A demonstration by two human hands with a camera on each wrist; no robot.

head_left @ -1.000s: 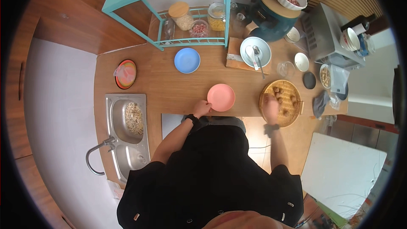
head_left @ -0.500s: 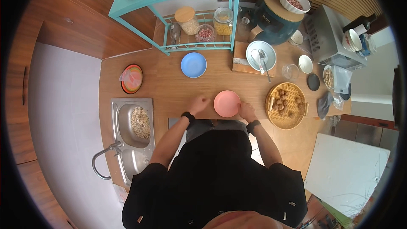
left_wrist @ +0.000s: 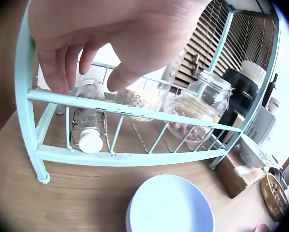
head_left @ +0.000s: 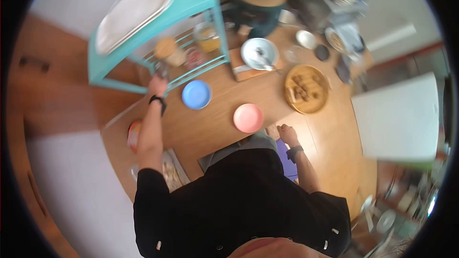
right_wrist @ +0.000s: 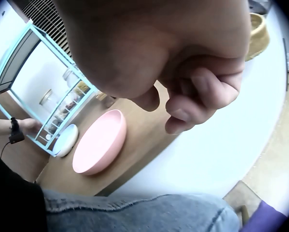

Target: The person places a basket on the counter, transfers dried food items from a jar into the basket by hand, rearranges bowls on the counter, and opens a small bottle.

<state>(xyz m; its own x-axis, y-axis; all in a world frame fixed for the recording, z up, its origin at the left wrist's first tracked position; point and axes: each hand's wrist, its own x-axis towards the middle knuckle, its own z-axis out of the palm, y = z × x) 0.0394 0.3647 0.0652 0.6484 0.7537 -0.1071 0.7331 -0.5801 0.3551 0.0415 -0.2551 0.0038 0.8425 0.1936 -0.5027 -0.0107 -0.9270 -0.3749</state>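
My left hand (head_left: 158, 86) reaches into the lower tier of the turquoise rack (left_wrist: 89, 155). In the left wrist view its fingers (left_wrist: 62, 67) hang down behind the front rail, right over a clear glass bottle (left_wrist: 89, 118) with a white cap, which lies on its side. Thumb and fingers stand apart, not curled round the bottle. At the counter's front edge, my right hand (head_left: 288, 135) hangs with loosely curled fingers and holds nothing. A pink plate (head_left: 248, 118) sits to its left on the counter, and a blue plate (head_left: 196, 94) stands before the rack.
Beside the bottle stand jars of oats (left_wrist: 137, 101) and of reddish nuts (left_wrist: 185, 118). A wicker basket (head_left: 321, 105) with brown lumps is on the right. Behind the pink plate, a bowl with a spoon (head_left: 251, 50) rests on a wooden board. White trays (head_left: 134, 16) lie on the rack top.
My left hand has gone from beside the pink plate to the rack at the back left. My right hand has left the basket, then the pink plate, and dropped back. The head view has turned.
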